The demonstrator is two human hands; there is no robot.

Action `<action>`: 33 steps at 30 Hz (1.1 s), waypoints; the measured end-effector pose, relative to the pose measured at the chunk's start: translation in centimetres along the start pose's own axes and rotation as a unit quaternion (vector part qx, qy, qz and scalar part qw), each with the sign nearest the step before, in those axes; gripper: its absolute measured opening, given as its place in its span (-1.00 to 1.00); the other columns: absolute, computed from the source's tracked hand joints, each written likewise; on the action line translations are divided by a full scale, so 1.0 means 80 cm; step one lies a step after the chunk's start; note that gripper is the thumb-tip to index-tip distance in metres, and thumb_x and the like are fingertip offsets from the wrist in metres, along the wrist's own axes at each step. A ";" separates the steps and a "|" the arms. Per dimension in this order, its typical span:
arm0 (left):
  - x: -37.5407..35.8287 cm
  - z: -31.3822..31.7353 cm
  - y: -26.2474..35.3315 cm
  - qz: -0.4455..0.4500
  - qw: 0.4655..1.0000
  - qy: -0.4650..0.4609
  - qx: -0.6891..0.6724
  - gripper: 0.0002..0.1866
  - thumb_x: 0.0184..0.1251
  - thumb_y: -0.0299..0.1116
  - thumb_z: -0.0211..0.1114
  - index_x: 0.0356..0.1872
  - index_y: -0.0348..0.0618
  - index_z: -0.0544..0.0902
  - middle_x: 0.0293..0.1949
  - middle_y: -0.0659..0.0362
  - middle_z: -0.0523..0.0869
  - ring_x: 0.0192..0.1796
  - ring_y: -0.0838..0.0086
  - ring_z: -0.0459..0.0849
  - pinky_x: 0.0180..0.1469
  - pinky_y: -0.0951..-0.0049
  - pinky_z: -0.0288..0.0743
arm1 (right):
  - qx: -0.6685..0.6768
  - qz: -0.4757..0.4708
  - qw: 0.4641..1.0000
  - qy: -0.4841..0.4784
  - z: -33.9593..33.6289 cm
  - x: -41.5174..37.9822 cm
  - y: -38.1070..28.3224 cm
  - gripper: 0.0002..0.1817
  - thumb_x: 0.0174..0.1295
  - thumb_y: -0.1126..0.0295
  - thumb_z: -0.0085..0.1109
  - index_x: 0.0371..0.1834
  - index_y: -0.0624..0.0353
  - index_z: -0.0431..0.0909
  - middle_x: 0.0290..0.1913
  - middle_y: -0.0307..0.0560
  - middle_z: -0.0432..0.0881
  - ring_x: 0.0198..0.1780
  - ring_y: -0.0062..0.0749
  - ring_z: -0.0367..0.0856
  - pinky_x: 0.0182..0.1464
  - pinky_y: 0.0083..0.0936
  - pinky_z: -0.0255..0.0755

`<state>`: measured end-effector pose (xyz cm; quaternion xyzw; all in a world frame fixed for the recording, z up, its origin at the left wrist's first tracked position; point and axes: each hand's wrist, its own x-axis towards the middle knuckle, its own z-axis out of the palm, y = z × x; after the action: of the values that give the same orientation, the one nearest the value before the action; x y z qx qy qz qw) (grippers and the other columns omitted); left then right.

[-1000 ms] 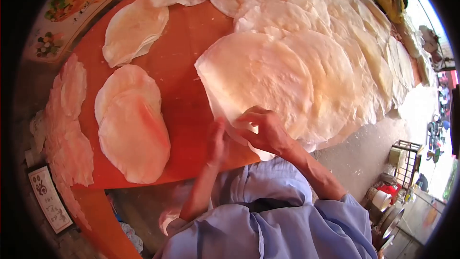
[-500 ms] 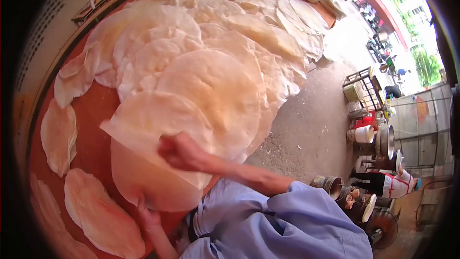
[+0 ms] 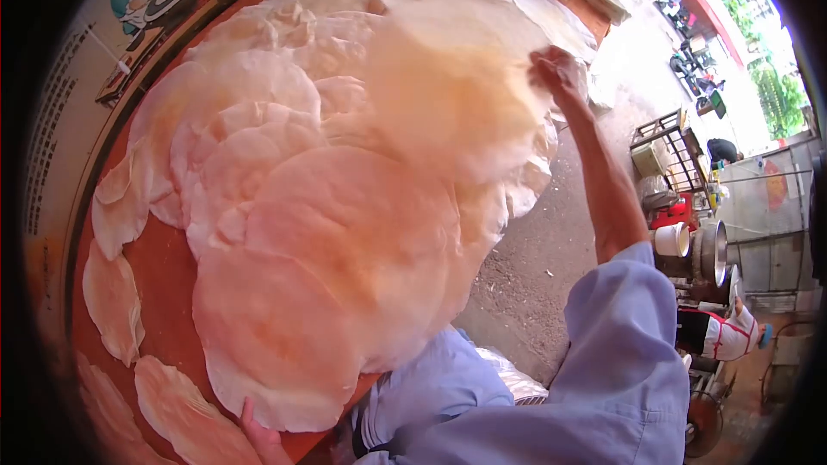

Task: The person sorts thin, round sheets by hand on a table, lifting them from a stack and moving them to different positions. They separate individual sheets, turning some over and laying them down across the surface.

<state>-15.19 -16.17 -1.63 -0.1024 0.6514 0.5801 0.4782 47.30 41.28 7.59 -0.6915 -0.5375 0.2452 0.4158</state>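
Note:
My right hand, reaching far over the pile, is closed on the right edge of a thin round flatbread sheet. That sheet is blurred by motion and spreads over the sheets behind it. At the near edge of the pile, my left hand is partly cut off by the frame. Its visible fingers are stretched out against the rim of the nearest sheet. Beneath and around lie several overlapping pale, translucent sheets, some wrinkled.
Folded sheets lie along the left of the red tabletop. Beyond the right edge is a concrete floor. A metal rack, a white bucket and a person in a white top are at the right.
My right hand has swung from the near sheets up and right to the far side, carrying a sheet with it. My left hand stays by the near rim. The view has shifted slightly.

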 end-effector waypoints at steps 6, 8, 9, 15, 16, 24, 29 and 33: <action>-0.041 0.058 0.050 0.094 0.995 0.015 0.042 -0.35 0.20 -0.33 0.19 0.35 -0.15 0.26 0.24 0.04 0.44 0.23 0.12 0.43 0.22 0.10 0.36 | -0.454 0.038 0.884 0.105 -0.036 0.031 0.061 -0.32 0.02 0.00 0.29 0.15 0.20 0.43 0.06 0.26 0.53 0.11 -0.07 0.52 0.07 -0.21 0.40; -0.078 0.121 0.083 0.118 0.993 -0.014 0.027 -0.34 0.19 -0.36 0.17 0.37 -0.13 0.24 0.27 0.04 0.40 0.26 0.11 0.40 0.24 0.10 0.34 | -0.489 -0.067 0.860 0.125 -0.006 0.000 0.054 -0.27 0.00 -0.06 0.32 0.19 0.14 0.41 0.00 0.22 0.55 0.06 0.05 0.53 0.04 -0.17 0.43; -0.111 0.183 0.092 0.186 0.982 0.011 0.037 -0.33 0.19 -0.39 0.15 0.39 -0.10 0.22 0.30 0.03 0.36 0.29 0.11 0.36 0.28 0.11 0.29 | -0.468 -0.125 0.871 0.080 0.012 -0.017 0.062 -0.27 0.04 -0.10 0.25 0.21 0.10 0.39 0.03 0.20 0.51 0.14 0.08 0.45 0.07 -0.08 0.38; -0.109 0.203 0.214 0.315 0.925 0.097 0.187 -0.31 0.15 -0.49 0.19 0.38 -0.16 0.25 0.31 0.02 0.35 0.33 0.14 0.31 0.35 0.18 0.17 | -0.494 -0.232 0.833 -0.091 0.090 -0.021 0.196 -0.36 0.23 -0.13 -0.01 0.33 -0.12 0.28 0.22 0.26 0.37 0.20 0.25 0.35 0.12 0.22 0.25; -0.137 0.249 0.238 0.408 0.869 0.057 0.272 -0.35 0.17 -0.49 0.20 0.35 -0.24 0.28 0.27 0.03 0.41 0.28 0.15 0.37 0.33 0.22 0.21 | -0.574 -0.394 0.710 -0.109 0.085 -0.012 0.211 -0.47 0.28 -0.05 -0.02 0.25 -0.08 0.39 0.19 0.19 0.41 0.10 0.24 0.43 0.07 0.12 0.33; -0.104 0.175 0.285 0.365 0.929 0.003 -0.062 -0.56 0.37 -0.34 0.15 0.24 -0.24 0.42 0.16 0.12 0.56 0.21 0.30 0.51 0.27 0.27 0.37 | -0.324 -0.196 0.922 -0.079 0.066 -0.116 0.065 -0.47 0.34 0.03 0.02 0.18 0.22 0.48 0.16 0.24 0.50 0.23 0.01 0.43 0.25 -0.24 0.29; -0.023 0.092 0.112 0.214 0.963 0.020 -0.160 -0.54 0.37 -0.41 0.13 0.28 -0.18 0.34 0.16 0.12 0.54 0.18 0.32 0.52 0.25 0.22 0.41 | -0.011 -0.070 0.969 -0.236 0.116 -0.310 -0.062 -0.63 0.18 0.46 0.23 0.08 0.24 0.52 0.12 0.07 0.56 0.15 -0.25 0.51 0.10 -0.40 0.40; -0.014 0.047 -0.003 0.130 0.974 -0.009 -0.184 -0.58 0.34 -0.42 0.16 0.22 -0.11 0.43 0.10 0.13 0.58 0.09 0.34 0.59 0.11 0.28 0.52 | 0.029 -0.362 0.831 -0.421 0.207 -0.533 -0.188 -0.39 -0.18 0.33 0.49 0.03 0.19 0.52 -0.05 0.09 0.58 0.03 0.02 0.52 0.07 -0.20 0.41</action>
<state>-12.52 -13.54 -0.46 -0.0978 0.5370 0.7482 0.3772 13.30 7.18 6.76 -0.2651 -0.8649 0.3600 0.2282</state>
